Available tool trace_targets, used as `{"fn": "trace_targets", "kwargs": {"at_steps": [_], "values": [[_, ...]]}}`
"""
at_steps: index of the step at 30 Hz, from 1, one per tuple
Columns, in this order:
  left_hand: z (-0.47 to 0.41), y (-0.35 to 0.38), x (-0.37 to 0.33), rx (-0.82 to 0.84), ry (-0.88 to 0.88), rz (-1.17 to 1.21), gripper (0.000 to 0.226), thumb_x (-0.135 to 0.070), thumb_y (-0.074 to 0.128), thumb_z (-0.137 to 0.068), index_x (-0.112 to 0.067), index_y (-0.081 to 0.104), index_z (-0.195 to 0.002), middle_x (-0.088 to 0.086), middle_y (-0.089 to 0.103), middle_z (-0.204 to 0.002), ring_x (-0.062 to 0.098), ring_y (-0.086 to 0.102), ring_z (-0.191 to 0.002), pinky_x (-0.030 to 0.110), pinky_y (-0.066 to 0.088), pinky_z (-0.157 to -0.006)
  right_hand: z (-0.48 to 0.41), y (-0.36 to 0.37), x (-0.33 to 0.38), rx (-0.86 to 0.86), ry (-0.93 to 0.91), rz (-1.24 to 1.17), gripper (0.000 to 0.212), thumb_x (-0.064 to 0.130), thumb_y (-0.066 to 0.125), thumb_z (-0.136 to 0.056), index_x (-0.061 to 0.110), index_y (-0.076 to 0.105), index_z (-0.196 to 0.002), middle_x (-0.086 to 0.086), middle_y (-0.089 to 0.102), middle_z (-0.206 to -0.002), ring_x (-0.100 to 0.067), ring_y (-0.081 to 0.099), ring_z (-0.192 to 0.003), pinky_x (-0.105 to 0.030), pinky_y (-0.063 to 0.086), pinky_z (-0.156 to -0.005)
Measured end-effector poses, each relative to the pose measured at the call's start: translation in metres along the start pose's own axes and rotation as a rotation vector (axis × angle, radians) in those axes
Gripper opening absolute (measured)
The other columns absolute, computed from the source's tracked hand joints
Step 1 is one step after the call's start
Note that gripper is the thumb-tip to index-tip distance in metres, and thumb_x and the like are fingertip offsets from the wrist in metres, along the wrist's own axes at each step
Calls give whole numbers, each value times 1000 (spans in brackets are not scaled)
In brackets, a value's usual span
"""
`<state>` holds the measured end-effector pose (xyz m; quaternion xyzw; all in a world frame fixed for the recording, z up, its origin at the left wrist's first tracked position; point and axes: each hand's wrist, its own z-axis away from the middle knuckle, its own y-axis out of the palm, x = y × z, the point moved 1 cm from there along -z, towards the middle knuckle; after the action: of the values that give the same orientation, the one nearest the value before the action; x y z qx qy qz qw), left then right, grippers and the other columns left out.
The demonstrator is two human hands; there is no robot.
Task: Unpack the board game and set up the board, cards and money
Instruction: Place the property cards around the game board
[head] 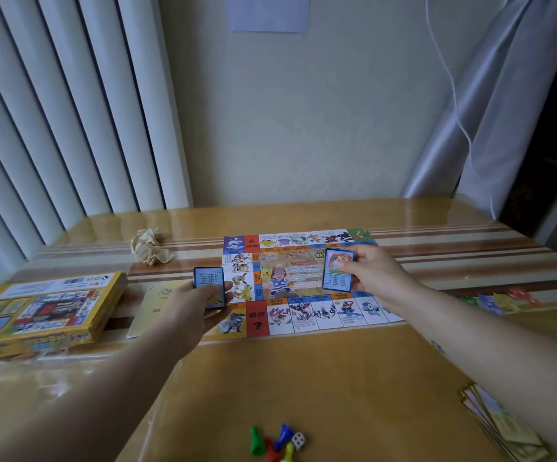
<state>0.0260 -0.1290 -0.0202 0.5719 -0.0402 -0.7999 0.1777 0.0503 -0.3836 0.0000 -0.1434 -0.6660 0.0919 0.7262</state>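
The colourful paper game board [304, 315] lies flat in the middle of the table. My left hand [197, 311] grips a stack of blue-edged cards [207, 281] above the board's left edge. Over the board's centre right, my right hand [374, 271] pinches a single blue-edged card [336, 271] by its right side, face toward me. The yellow game box [43, 311] sits at the left. A fanned pile of play money [500, 425] lies at the near right. Several coloured pawns [270, 441] and a white die [299, 441] rest near the front edge.
A crumpled paper ball [150, 248] lies behind the box. A yellow sheet [150, 311] lies between box and board. Small coloured paper pieces [497, 300] are scattered at the far right. The table [337, 378] backs onto a wall, with blinds at left and a curtain at right.
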Motion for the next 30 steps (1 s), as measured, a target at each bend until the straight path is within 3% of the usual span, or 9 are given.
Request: {"fn": "trace_targets", "kwargs": {"at_steps": [5, 9, 11, 13, 17, 19, 22, 30], "values": [[-17, -20, -14, -56, -23, 84, 10, 2, 44, -95, -2, 53, -98, 14, 64, -93, 22, 62, -83, 38, 53, -65, -11, 20, 11, 0, 8, 97, 17, 7, 62, -90, 12, 60, -106, -8, 69, -101, -19, 66, -89, -39, 56, -84], [-26, -31, -27, -56, -13, 161, 12, -2, 41, -97, -9, 49, -92, 14, 61, -99, 22, 61, -87, 40, 50, -82, -20, 35, 19, 16, -11, 147, 22, 7, 63, -89, 10, 58, -110, -8, 68, -105, -12, 62, -76, -15, 50, -55], [-34, -39, -32, -54, -11, 184, 12, -1, 41, -97, -9, 49, -99, 14, 60, -98, 23, 60, -88, 44, 48, -90, -27, 42, 22, 20, -15, 137, 23, 3, 63, -88, 9, 57, -109, -8, 66, -104, -16, 62, -84, -15, 48, -58], [-43, -48, -36, -65, -10, 191, 21, 0, 41, -96, -8, 48, -114, 15, 59, -102, 23, 61, -85, 44, 50, -83, -34, 50, 26, 31, -30, 159, 20, 2, 63, -87, 13, 57, -103, -8, 65, -104, -13, 60, -82, -15, 46, -57], [-59, -58, -40, -87, -37, 181, 37, -2, 42, -95, -7, 42, -131, 14, 60, -101, 20, 61, -80, 40, 50, -67, -52, 63, 32, 73, -56, 178, 33, -4, 61, -86, 19, 56, -109, -9, 67, -110, -20, 64, -93, -26, 54, -72], [-66, -60, -41, -110, -54, 166, 38, -2, 43, -95, -8, 42, -132, 14, 61, -103, 20, 61, -80, 39, 50, -65, -59, 70, 36, 91, -74, 190, 35, -5, 59, -87, 18, 57, -113, -9, 67, -107, -19, 66, -89, -20, 54, -65], [-75, -60, -40, -140, -72, 141, 37, -3, 45, -95, -8, 44, -131, 15, 62, -110, 21, 62, -82, 39, 51, -63, -72, 79, 39, 77, -97, 216, 30, -4, 60, -87, 19, 58, -107, -7, 67, -106, -18, 67, -88, -30, 56, -74], [-88, -56, -38, -145, -106, 59, 28, -4, 46, -96, -7, 55, -122, 9, 61, -97, 18, 59, -82, 33, 51, -61, -96, 92, 41, 0, -109, 218, 26, 1, 49, -94, 17, 65, -105, -4, 65, -103, -16, 63, -87, -33, 54, -70]]}}
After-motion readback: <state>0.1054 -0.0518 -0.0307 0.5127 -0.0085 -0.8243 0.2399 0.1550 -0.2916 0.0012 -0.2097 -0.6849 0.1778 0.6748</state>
